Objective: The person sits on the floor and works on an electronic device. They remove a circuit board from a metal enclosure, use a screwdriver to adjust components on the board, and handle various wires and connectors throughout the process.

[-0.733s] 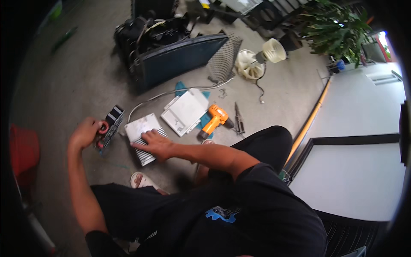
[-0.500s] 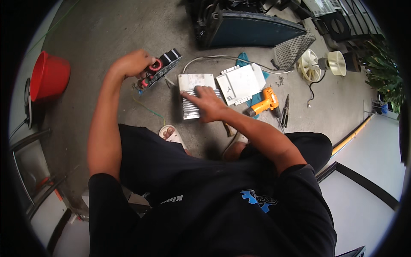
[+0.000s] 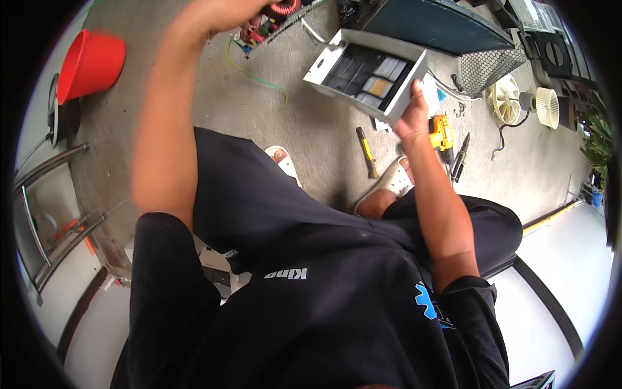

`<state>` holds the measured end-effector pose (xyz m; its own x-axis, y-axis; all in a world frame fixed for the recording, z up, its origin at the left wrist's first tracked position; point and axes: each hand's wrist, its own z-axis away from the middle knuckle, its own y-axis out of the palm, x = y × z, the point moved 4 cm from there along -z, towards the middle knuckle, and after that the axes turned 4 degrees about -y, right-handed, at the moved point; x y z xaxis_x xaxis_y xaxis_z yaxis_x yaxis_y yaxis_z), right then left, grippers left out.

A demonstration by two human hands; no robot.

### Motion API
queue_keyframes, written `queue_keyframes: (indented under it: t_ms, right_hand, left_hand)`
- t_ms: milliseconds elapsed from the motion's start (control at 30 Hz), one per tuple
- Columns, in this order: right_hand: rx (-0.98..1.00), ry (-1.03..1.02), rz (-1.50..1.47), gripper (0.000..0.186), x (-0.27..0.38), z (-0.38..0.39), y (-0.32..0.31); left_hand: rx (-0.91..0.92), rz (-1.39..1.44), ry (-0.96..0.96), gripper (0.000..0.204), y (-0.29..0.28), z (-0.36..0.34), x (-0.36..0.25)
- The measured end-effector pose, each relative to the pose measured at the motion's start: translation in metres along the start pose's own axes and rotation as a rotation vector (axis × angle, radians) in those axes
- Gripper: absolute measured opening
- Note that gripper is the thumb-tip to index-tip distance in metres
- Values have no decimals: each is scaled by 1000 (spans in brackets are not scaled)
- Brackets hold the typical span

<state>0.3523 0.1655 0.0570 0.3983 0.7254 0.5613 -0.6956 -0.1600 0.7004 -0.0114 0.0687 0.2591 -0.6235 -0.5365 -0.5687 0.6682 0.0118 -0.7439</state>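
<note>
Right hand [image 3: 414,117] clamped on the lower corner of the white box [image 3: 366,74], lifting it clear of the floor [image 3: 311,136], open side up with dark and pale parts inside. Left hand [image 3: 223,13] is closed on the circuit board [image 3: 275,16], well left of the box at the top edge. Yellow drill [image 3: 442,133] lies just right of the box, a screwdriver [image 3: 367,152] below it, red bucket [image 3: 91,61] far left
</note>
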Motion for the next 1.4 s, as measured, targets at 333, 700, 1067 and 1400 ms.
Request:
queue_keyframes:
  t_ms: [333,700,1067,1400]
  right_hand:
    - [68,197,-297,59,-109,11,-45]
    - [89,620,123,47,-122,36,-96]
    - [133,1148,1191,27,-136,38,-147]
    - [38,656,2196,40,-86,41,-109]
  left_hand:
    - [159,46,49,38,57,-6,5]
    - [306,-91,68,35,85,-17,-27]
    - [329,-230,166,34,109,-8,-31]
    - [280,-72,46,35,89,-11,-2]
